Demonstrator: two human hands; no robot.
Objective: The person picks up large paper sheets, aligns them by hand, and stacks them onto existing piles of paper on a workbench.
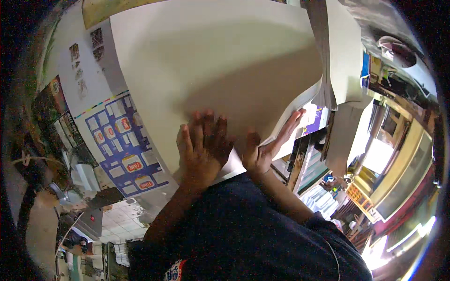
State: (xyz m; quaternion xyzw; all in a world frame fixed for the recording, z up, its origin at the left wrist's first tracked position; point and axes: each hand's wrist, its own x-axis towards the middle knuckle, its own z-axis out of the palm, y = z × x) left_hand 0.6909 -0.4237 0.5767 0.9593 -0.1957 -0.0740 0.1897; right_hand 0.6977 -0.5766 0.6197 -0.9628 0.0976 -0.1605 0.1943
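A large stack of blank white paper sheets (211,61) lies in front of me, its near right edge bent upward in a curve. My left hand (204,147) rests palm down on the top sheet near the close edge, fingers apart. Just to its right, my right hand (260,152) holds the lifted edge, thumb on top and fingers stretched along the underside. How many sheets it grips is hard to see. A shadow falls across the paper beyond both hands.
Left of the stack lies a printed sheet (123,140) with blue panels and white cut-out shapes. More stacked paper (344,51) stands at the right. Farther right is a wooden frame (398,173). A tiled floor (119,220) shows at lower left.
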